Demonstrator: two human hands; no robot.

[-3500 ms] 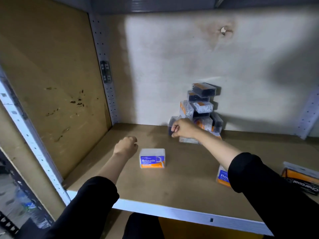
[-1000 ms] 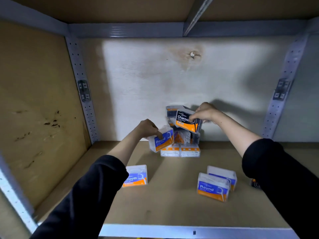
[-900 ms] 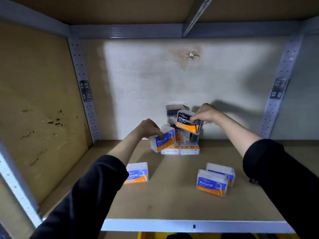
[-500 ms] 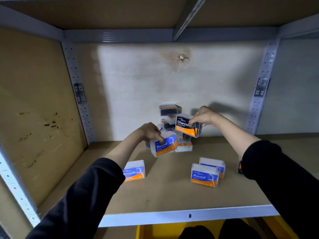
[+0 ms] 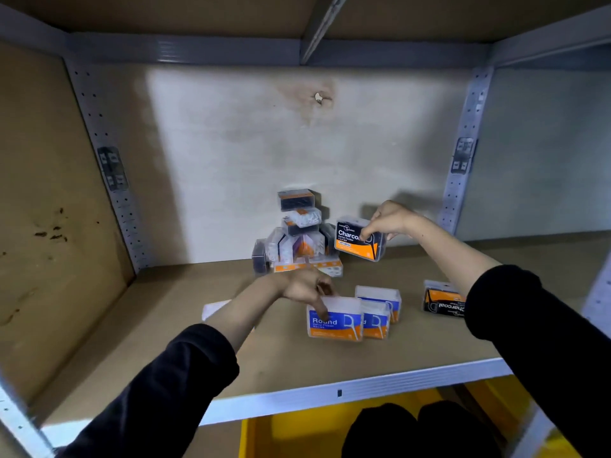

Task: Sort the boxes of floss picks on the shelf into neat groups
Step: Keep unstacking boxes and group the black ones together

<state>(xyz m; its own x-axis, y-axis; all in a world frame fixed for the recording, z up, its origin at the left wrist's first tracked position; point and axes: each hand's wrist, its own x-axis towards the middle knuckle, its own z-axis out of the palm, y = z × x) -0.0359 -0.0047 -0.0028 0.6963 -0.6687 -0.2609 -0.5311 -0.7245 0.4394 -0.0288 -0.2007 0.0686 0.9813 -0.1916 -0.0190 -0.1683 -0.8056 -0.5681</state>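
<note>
- While the right hand (image 5: 391,219) pinches the Charcoal box (image 5: 360,239) only near its upper right corner, thumb on the label and fingers behind, the box hangs tilted in the air above the shelf (image 5: 297,368). So slim a hold could let it swing or slip on a quick carry.
- The left hand (image 5: 304,285) is curled over the top of the Round box (image 5: 335,320), one fingertip down on the front label and the thumb hidden. Whether the box rests on the board or just above it, I cannot tell.
- Two more Round boxes (image 5: 380,302) stand just beside and behind it. A sideways shove in setting down would likely knock that row askew.
- Further right, a second Charcoal box (image 5: 443,300) lies with its label upside down, partly behind the right sleeve, which could sweep it.
- Against the back wall the mixed pile (image 5: 299,239) is stacked loosely, and the held box hangs near its right side. A brush there could topple it.
- A pale box (image 5: 215,309) shows behind the left forearm, mostly hidden.
</note>
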